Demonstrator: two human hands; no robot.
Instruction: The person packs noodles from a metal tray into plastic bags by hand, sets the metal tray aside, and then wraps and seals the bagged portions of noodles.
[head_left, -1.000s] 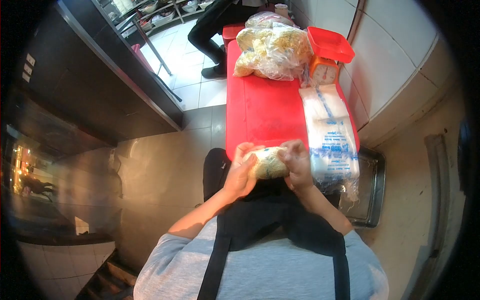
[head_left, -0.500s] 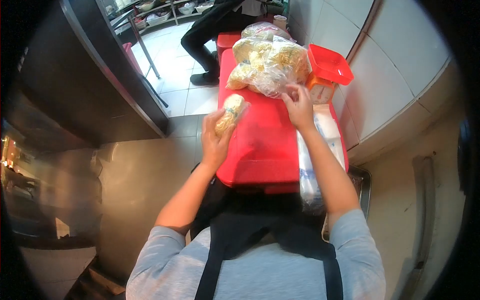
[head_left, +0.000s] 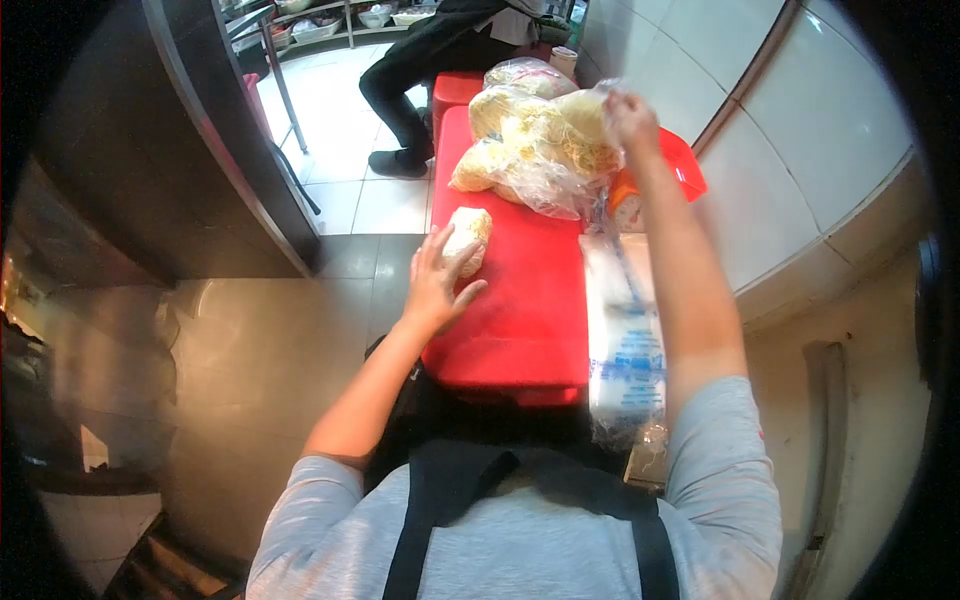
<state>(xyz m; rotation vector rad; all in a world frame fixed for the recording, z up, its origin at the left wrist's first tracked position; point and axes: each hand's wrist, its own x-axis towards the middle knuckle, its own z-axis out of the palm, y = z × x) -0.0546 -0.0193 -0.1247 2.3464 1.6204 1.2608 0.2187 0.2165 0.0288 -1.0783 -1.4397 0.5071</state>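
Observation:
A small clear bag of yellow noodles (head_left: 472,235) lies near the left edge of the red cooler-like surface (head_left: 520,330). My left hand (head_left: 438,280) is against its near side, with fingers spread and thumb apart. Farther back, large plastic bags of yellow noodles (head_left: 530,140) sit in a heap. At the heap's right side, my right hand (head_left: 632,122) is closed on the edge of a plastic bag, slightly blurred. An orange dial scale (head_left: 626,205) with a red tray (head_left: 682,165) stands beside the heap, partly behind my right forearm.
A white packet with blue print (head_left: 627,350) lies along the right side of the red surface. White tiled wall (head_left: 770,120) rises on the right. A seated person's dark-trousered leg (head_left: 395,95) is at the back left, near a rack with bowls (head_left: 320,30).
My left hand has set the small noodle bag down and loosened its fingers. My right hand has moved up and away, pulling the large bag's plastic upward.

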